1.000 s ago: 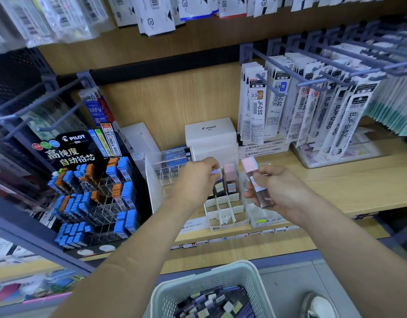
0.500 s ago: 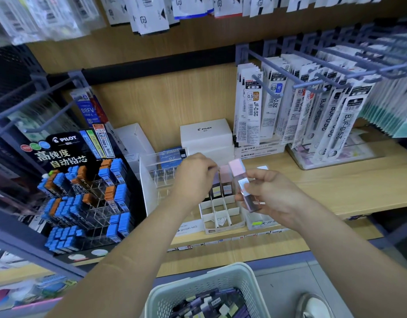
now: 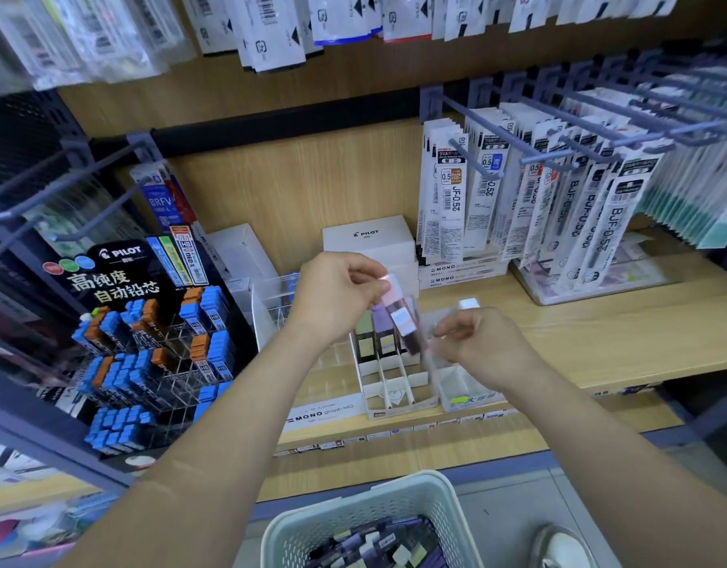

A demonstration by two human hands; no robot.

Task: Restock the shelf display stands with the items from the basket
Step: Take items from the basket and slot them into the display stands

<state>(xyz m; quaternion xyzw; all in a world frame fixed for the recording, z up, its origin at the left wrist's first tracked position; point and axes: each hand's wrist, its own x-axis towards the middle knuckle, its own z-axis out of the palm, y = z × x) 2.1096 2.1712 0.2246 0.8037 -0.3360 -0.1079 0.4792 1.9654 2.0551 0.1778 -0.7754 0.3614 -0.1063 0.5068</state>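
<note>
I see a slim lead case [image 3: 399,321] with a pale pink cap and a dark, see-through body. It is tilted, cap toward 11 o'clock, and the left grip [image 3: 337,297] pinches it at the cap just above the white divided stand [image 3: 394,387] on the shelf. Two more cases stand upright in the stand's rear slots: a yellow-green one [image 3: 364,336] and, at its 3 o'clock, a purple one [image 3: 383,330]. The pale perforated basket [image 3: 345,518] sits at 6 o'clock from the stand, holding a loose heap of purple, yellow and white-capped cases [image 3: 378,547].
</note>
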